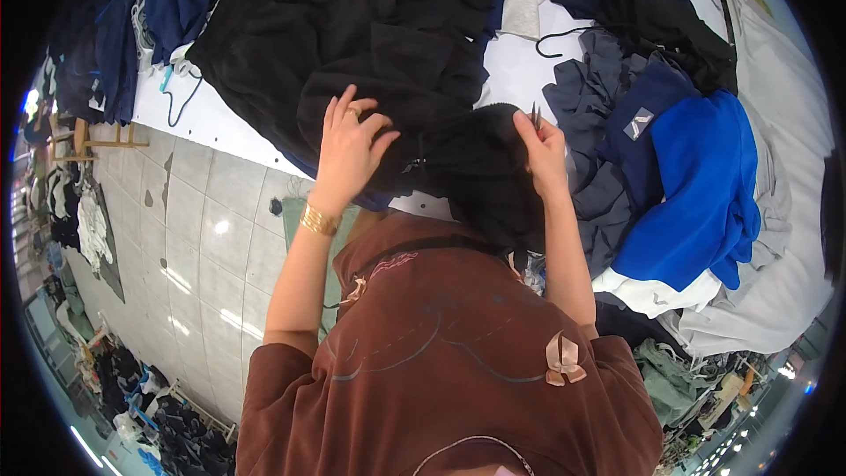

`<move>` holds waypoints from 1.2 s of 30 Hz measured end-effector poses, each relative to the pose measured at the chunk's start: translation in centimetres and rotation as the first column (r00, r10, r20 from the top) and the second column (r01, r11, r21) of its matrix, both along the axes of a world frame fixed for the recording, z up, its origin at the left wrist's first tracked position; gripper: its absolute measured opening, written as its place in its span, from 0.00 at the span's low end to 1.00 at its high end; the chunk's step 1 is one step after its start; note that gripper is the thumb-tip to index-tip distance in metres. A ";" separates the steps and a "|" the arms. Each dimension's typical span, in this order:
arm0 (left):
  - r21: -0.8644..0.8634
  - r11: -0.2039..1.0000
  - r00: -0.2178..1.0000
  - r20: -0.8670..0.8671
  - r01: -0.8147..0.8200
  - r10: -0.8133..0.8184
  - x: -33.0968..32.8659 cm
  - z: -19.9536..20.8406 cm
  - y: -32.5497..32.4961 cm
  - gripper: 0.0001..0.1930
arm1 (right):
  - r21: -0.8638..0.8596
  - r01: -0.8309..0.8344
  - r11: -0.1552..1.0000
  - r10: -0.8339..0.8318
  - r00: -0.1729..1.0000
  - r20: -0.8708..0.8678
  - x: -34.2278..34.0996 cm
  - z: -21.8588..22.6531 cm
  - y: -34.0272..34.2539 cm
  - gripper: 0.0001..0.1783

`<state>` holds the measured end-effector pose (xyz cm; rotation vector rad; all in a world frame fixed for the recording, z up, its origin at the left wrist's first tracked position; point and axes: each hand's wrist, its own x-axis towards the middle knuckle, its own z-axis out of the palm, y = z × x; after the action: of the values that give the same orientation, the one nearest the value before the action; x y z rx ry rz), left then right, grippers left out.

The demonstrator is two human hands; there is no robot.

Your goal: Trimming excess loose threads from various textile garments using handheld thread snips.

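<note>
A black garment (379, 53) lies spread over the white table in front of me, one part drawn toward my body. My left hand (348, 145) rests on it with the fingers spread and no grip. At the right, my right hand (545, 148) is closed, thumb against the edge of the garment's near part. Thin pointed metal tips, like those of thread snips (536, 115), stick up from its fingers; the rest of the tool is hidden in the palm. A small pale printed mark (414, 164) shows on the black cloth between my hands.
To the right lie dark grey cloth (595, 167), a navy piece and a bright blue garment (709, 194). A black hanger hook (551, 55) lies near them. Navy garments (181, 0) and another hanger hook (181, 110) are at the left edge, above a tiled floor (203, 229).
</note>
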<state>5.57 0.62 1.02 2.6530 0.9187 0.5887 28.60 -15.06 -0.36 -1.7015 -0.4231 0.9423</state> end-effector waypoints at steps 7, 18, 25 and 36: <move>-0.947 0.307 0.961 0.165 0.092 0.221 1.5 1.0 6.4 0.21 | 0.105 0.178 0.978 -0.012 0.555 -0.832 2.3 0.4 1.3 0.16; -0.286 0.953 0.963 0.210 -0.103 0.167 3.5 1.6 5.3 0.14 | 0.042 0.352 0.935 -0.113 0.409 -0.906 2.0 -3.4 2.7 0.17; -0.004 1.000 0.994 -0.105 0.002 -0.003 4.3 1.6 -0.9 0.23 | 0.017 0.392 0.920 -0.153 0.399 -0.904 0.7 -0.4 2.8 0.17; -0.941 0.116 0.860 0.338 0.319 0.383 5.8 2.7 2.6 0.10 | 0.211 0.265 0.941 0.071 0.454 -0.888 2.2 -5.7 -0.1 0.19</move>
<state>11.36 3.19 3.71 1.0553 0.7380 0.3801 30.80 -15.15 -6.04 -0.7082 0.2477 1.4424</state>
